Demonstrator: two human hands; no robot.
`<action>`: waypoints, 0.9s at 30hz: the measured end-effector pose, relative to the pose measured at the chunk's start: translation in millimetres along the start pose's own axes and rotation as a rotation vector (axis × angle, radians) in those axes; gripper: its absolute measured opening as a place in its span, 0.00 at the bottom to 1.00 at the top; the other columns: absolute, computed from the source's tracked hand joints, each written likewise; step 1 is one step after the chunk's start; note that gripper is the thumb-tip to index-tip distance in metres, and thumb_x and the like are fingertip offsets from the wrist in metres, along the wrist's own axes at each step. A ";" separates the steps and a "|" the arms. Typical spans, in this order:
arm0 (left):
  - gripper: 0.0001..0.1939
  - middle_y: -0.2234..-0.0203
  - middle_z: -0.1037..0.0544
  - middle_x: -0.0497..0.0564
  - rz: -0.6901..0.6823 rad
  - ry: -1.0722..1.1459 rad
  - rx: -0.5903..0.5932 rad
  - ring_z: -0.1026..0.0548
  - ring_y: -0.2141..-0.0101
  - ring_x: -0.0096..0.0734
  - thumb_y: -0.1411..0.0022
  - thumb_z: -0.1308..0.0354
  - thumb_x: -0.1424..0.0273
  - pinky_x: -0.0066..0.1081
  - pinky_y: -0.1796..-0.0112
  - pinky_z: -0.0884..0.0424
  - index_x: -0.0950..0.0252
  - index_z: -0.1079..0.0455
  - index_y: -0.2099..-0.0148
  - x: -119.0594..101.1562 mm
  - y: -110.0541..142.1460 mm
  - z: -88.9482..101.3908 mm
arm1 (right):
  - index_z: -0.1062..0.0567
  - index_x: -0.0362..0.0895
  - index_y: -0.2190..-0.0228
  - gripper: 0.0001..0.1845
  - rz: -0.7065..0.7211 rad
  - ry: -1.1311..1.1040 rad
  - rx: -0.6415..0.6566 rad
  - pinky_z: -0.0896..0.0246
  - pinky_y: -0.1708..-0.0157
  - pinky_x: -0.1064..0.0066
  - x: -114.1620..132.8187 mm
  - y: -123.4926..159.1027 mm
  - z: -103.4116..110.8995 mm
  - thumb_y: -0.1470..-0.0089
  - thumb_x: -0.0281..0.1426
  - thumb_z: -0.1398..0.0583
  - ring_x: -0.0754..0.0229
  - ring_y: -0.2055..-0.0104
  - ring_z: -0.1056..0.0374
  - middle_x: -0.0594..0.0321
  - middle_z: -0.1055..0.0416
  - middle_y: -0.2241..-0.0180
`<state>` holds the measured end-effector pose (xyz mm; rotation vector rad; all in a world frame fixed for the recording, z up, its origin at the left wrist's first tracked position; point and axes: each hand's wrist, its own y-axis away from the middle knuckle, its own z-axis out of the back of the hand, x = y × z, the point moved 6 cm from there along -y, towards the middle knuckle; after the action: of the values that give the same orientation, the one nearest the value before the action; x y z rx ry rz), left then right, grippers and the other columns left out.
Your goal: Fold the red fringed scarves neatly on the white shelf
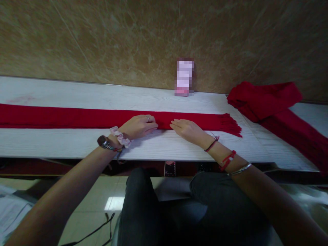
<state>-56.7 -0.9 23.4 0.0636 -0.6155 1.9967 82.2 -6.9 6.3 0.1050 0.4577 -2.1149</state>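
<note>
A long red scarf (77, 118) lies flat along the white table (77, 143), its fringed end (229, 124) at the right. My left hand (139, 125) rests on the scarf's near edge with the fingers curled down onto the cloth. My right hand (187, 130) lies beside it, fingers stretched flat on the scarf's edge and pointing left. The two hands are close together near the middle of the table.
A second red scarf (269, 102) lies bunched at the back right and trails off the table's right side. A small pink blurred object (184, 78) stands against the brown marbled wall. My dark-trousered knees are below the table's front edge.
</note>
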 end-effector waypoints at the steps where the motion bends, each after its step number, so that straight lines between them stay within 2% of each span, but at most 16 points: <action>1: 0.16 0.71 0.27 0.52 0.007 -0.024 -0.003 0.31 0.71 0.27 0.35 0.57 0.70 0.26 0.70 0.34 0.66 0.28 0.67 -0.1 -0.3 0.8 | 0.30 0.34 0.56 0.16 0.002 0.008 0.004 0.37 0.53 0.62 -0.2 -0.1 0.2 0.45 0.20 0.48 0.56 0.51 0.35 0.48 0.30 0.53; 9: 0.15 0.73 0.29 0.51 0.015 -0.160 -0.078 0.33 0.72 0.27 0.35 0.57 0.71 0.28 0.70 0.34 0.66 0.28 0.65 -2.0 -1.0 4.4 | 0.28 0.35 0.58 0.16 -0.023 0.002 -0.081 0.45 0.47 0.56 -2.9 2.3 7.9 0.44 0.19 0.51 0.57 0.53 0.34 0.49 0.28 0.57; 14: 0.15 0.73 0.29 0.52 -0.027 -0.103 0.035 0.33 0.73 0.28 0.36 0.57 0.73 0.28 0.71 0.35 0.67 0.29 0.67 -3.8 -3.7 -3.9 | 0.28 0.34 0.58 0.15 -0.013 0.002 -0.004 0.41 0.51 0.61 -2.1 4.1 1.9 0.46 0.19 0.49 0.57 0.53 0.33 0.49 0.29 0.56; 19: 0.15 0.72 0.28 0.53 -0.021 -0.058 0.016 0.31 0.70 0.29 0.36 0.57 0.73 0.29 0.67 0.33 0.67 0.29 0.67 -2.6 -3.4 -4.5 | 0.28 0.31 0.59 0.15 -0.031 -0.035 -0.051 0.42 0.50 0.61 -2.5 3.7 6.3 0.46 0.17 0.49 0.56 0.53 0.33 0.45 0.29 0.57; 23: 0.15 0.70 0.27 0.53 -0.030 -0.032 0.048 0.30 0.68 0.28 0.36 0.57 0.73 0.28 0.65 0.33 0.67 0.29 0.68 -3.4 -2.3 -9.5 | 0.27 0.34 0.61 0.14 -0.021 -0.043 -0.031 0.39 0.53 0.61 -1.5 4.2 3.6 0.46 0.18 0.49 0.56 0.56 0.32 0.48 0.27 0.59; 25: 0.16 0.70 0.26 0.53 -0.042 -0.031 0.022 0.30 0.68 0.28 0.36 0.57 0.73 0.28 0.65 0.32 0.67 0.29 0.68 -4.9 -2.3 -7.3 | 0.27 0.35 0.61 0.14 -0.013 -0.037 -0.045 0.39 0.52 0.61 -1.8 4.8 4.5 0.46 0.18 0.49 0.57 0.55 0.32 0.50 0.27 0.59; 27: 0.17 0.71 0.26 0.54 -0.050 -0.044 -0.052 0.30 0.68 0.29 0.35 0.58 0.73 0.28 0.66 0.32 0.69 0.29 0.68 -6.5 -2.6 -0.6 | 0.27 0.35 0.59 0.15 -0.010 -0.024 -0.079 0.39 0.51 0.60 -2.8 5.1 7.9 0.45 0.19 0.50 0.57 0.54 0.33 0.51 0.27 0.58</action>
<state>-51.1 -4.9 21.9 0.0907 -0.6865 1.9341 88.8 -10.0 12.8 0.0320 0.5274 -2.1032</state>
